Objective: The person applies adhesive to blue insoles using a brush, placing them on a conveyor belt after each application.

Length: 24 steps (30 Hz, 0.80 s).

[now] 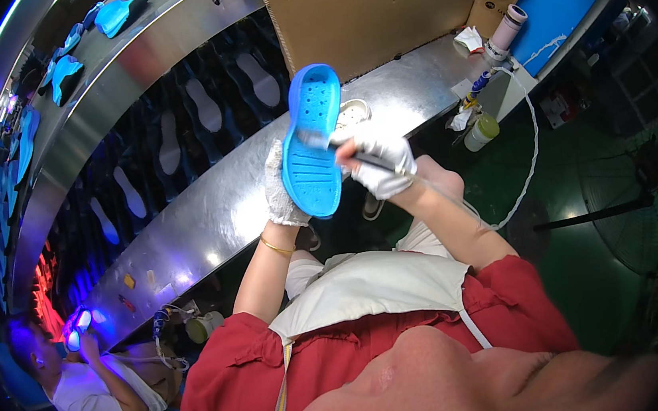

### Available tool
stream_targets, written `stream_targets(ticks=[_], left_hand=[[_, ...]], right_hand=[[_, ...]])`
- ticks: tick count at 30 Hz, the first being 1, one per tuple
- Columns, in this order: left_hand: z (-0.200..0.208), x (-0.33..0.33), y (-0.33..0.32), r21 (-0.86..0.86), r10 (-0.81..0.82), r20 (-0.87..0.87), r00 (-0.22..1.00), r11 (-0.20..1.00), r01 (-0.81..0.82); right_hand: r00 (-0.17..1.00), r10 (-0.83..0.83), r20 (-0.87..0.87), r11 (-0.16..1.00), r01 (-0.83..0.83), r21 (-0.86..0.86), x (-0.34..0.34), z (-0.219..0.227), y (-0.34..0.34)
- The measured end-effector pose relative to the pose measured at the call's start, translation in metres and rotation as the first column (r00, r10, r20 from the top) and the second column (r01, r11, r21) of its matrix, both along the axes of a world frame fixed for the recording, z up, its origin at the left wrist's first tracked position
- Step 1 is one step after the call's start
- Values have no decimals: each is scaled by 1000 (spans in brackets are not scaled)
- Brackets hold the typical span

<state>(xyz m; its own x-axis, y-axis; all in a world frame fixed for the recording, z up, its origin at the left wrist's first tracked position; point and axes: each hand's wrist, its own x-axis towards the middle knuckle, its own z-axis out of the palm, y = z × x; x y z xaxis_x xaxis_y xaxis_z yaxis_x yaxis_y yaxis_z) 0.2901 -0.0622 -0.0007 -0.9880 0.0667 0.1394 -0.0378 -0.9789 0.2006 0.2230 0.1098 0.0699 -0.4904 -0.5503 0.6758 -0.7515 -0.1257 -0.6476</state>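
A bright blue shoe sole (314,175), with ribs and small holes on its inner face, is held upright above the metal bench's edge. My left hand (279,191), in a whitish glove, is closed on the sole's left side, its fingers partly hidden behind it. In my right hand (385,159), gloved with bare fingertips showing, is a dark-handled brush (377,163). The brush's bristles lie across the middle of the sole and are smeared by motion. Behind my right hand sits a pale, round-ended object with holes (352,112), partly hidden.
A metal bench (247,190) runs beneath black racks carrying pale sole shapes (205,106). Blue shoe parts (117,17) lie on a curved conveyor. A cardboard sheet (373,12) stands behind. Right are a jar (482,132) and white hose (533,156). Another person (100,390) works at lower left.
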Motion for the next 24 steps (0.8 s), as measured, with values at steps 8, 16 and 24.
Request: stream_targets(ticks=[8,16,24], left_hand=[[30,11,10,-206,53,91,994,978,-34],[35,13,9,-180,117,91,989,979,-99],[28,21,16,-72,15,82,996,997,-9]], right_hand=[[992,-24,-122,998,17,-52,-40,44,11],[969,232,-91,953,-207,221,-20,61,28],[902,-23,432,996,57,-67,-43,49,-1]])
